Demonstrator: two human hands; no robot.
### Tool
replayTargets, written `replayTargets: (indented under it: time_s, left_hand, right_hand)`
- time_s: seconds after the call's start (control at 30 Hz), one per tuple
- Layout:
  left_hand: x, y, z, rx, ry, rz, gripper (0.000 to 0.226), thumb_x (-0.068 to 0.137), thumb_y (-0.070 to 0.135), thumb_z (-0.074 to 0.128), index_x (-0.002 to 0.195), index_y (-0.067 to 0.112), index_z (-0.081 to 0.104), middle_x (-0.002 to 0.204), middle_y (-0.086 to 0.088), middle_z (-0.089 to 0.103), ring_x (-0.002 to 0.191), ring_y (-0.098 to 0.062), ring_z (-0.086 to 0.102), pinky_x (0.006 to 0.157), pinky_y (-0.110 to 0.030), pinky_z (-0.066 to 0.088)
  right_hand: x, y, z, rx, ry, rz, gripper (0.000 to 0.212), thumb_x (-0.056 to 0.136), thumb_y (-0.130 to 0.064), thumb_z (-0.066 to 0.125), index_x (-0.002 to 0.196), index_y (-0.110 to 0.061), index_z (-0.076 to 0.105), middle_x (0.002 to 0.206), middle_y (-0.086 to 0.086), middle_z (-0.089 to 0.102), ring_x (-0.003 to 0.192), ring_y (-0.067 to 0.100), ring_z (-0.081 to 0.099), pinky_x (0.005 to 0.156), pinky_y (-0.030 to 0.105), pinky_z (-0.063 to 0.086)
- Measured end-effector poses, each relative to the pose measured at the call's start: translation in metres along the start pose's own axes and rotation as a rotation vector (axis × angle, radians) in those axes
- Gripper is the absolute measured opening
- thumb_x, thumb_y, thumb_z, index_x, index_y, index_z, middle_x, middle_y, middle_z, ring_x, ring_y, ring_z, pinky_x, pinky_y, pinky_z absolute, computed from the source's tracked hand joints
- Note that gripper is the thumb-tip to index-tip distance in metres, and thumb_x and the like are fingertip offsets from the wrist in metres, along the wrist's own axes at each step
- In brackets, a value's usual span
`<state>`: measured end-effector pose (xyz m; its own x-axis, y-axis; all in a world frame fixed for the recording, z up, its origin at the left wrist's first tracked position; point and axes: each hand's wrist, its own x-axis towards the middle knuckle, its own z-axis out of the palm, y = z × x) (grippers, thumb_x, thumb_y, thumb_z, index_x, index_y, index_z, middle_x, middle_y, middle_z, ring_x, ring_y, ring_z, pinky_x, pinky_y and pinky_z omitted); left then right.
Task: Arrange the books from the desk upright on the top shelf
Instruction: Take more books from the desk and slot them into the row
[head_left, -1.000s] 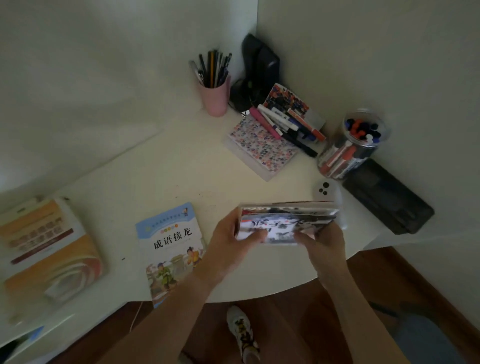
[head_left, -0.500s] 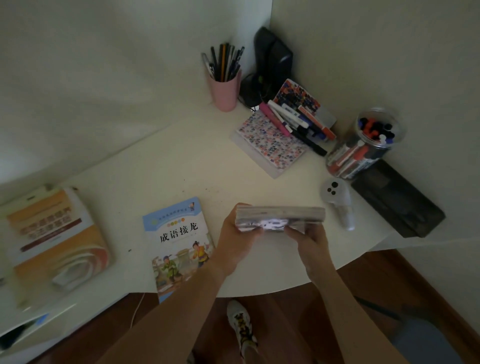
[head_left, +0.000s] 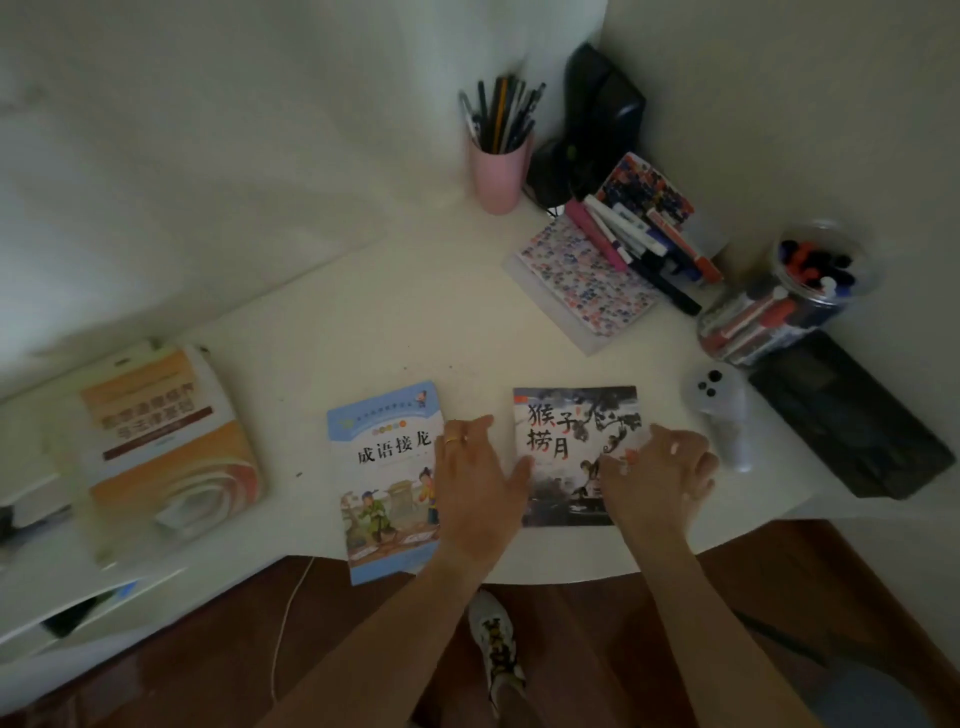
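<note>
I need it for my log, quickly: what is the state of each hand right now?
Left hand: open, fingers straight, thumb touching the dark picture book.
Right hand: open, fingers resting on the same book.

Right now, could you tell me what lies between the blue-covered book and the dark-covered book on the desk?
In the head view, the left hand lies between the blue-covered book and the dark-covered book, its thumb touching the dark cover.
</note>
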<state>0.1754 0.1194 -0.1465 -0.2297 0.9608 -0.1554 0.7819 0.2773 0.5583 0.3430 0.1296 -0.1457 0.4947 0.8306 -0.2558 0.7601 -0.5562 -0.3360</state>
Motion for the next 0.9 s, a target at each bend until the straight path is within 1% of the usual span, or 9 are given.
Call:
replayTargets:
  time_s: [0.1, 0.23, 0.33, 0.43, 0.53, 0.63, 0.77, 0.83, 0.9]
  left_hand:
    - [0.003, -0.033, -0.032, -0.033, 0.175, -0.208, 0.056, 0.087, 0.033, 0.077, 0.136, 0.014, 0.055, 0.138, -0.014, 0.049, 0.131, -0.034, 0.041, 0.105, -0.048, 0.042]
    - [0.001, -0.085, -0.067, 0.072, 0.229, -0.402, 0.066, 0.086, 0.03, 0.076, 0.142, 0.01, 0.047, 0.139, -0.02, 0.043, 0.128, -0.042, 0.041, 0.097, -0.054, 0.047]
    - [0.002, -0.107, -0.073, -0.045, 0.081, -0.574, 0.071, 0.09, 0.036, 0.073, 0.144, 0.005, 0.039, 0.136, -0.022, 0.05, 0.125, -0.043, 0.051, 0.1, -0.051, 0.048]
    - [0.005, -0.121, -0.074, -0.171, 0.021, -0.658, 0.06, 0.085, 0.046, 0.074, 0.125, 0.005, 0.056, 0.118, -0.013, 0.066, 0.111, -0.035, 0.063, 0.094, -0.044, 0.054]
    - [0.008, -0.13, -0.074, -0.505, 0.012, -0.74, 0.063, 0.076, 0.053, 0.081, 0.117, 0.007, 0.071, 0.104, -0.004, 0.075, 0.096, -0.023, 0.072, 0.088, -0.039, 0.06]
    - [0.0, -0.122, -0.074, -0.776, -0.006, -0.648, 0.032, 0.086, 0.037, 0.081, 0.11, 0.017, 0.075, 0.1, 0.004, 0.077, 0.094, -0.017, 0.074, 0.09, -0.045, 0.061]
    - [-0.017, -0.111, -0.11, -0.836, 0.038, -0.369, 0.034, 0.094, 0.038, 0.074, 0.125, 0.028, 0.066, 0.117, 0.009, 0.074, 0.108, -0.01, 0.071, 0.092, -0.036, 0.06]
    - [-0.024, -0.108, -0.153, -0.866, 0.08, -0.28, 0.031, 0.096, 0.03, 0.072, 0.126, 0.027, 0.066, 0.118, 0.008, 0.075, 0.108, -0.008, 0.071, 0.088, -0.028, 0.06]
    - [-0.031, -0.102, -0.21, -0.896, 0.12, -0.187, 0.031, 0.097, 0.023, 0.071, 0.127, 0.025, 0.065, 0.118, 0.006, 0.076, 0.107, -0.011, 0.072, 0.087, -0.032, 0.061]
  right_hand:
    - [-0.029, -0.032, 0.006, 0.194, 0.007, -0.26, 0.046, 0.094, -0.024, 0.069, 0.136, -0.012, 0.055, 0.137, 0.012, 0.053, 0.127, 0.03, 0.047, 0.103, 0.041, 0.041]
    - [-0.068, -0.088, 0.046, 0.277, -0.328, -0.532, 0.042, 0.102, -0.027, 0.059, 0.141, -0.016, 0.051, 0.135, 0.007, 0.055, 0.125, 0.026, 0.053, 0.103, 0.039, 0.045]
    - [-0.083, -0.114, 0.069, 0.173, -0.428, -0.499, 0.053, 0.103, -0.031, 0.055, 0.151, -0.018, 0.038, 0.143, 0.008, 0.047, 0.127, 0.028, 0.048, 0.102, 0.039, 0.045]
    - [-0.087, -0.123, 0.078, 0.207, -0.398, -0.376, 0.062, 0.099, -0.027, 0.061, 0.153, -0.015, 0.035, 0.142, 0.012, 0.049, 0.127, 0.031, 0.049, 0.101, 0.04, 0.043]
    - [-0.082, -0.125, 0.086, 0.203, -0.358, -0.322, 0.063, 0.093, -0.025, 0.066, 0.149, -0.011, 0.041, 0.136, 0.015, 0.054, 0.122, 0.035, 0.054, 0.096, 0.044, 0.048]
    - [-0.078, -0.126, 0.086, 0.251, -0.408, -0.284, 0.065, 0.091, -0.024, 0.068, 0.149, -0.011, 0.041, 0.136, 0.015, 0.056, 0.121, 0.034, 0.058, 0.098, 0.047, 0.052]
    - [-0.091, -0.138, 0.059, 0.557, -0.525, -0.224, 0.053, 0.091, -0.017, 0.074, 0.138, -0.018, 0.048, 0.124, 0.002, 0.061, 0.109, 0.023, 0.064, 0.088, 0.039, 0.059]
    - [-0.104, -0.159, 0.032, 0.705, -0.54, -0.287, 0.048, 0.089, -0.012, 0.077, 0.128, -0.018, 0.048, 0.118, -0.003, 0.062, 0.104, 0.016, 0.066, 0.078, 0.029, 0.059]
    - [-0.122, -0.193, -0.001, 0.803, -0.566, -0.4, 0.048, 0.089, -0.007, 0.076, 0.126, -0.015, 0.045, 0.117, -0.004, 0.061, 0.104, 0.011, 0.065, 0.07, 0.02, 0.058]
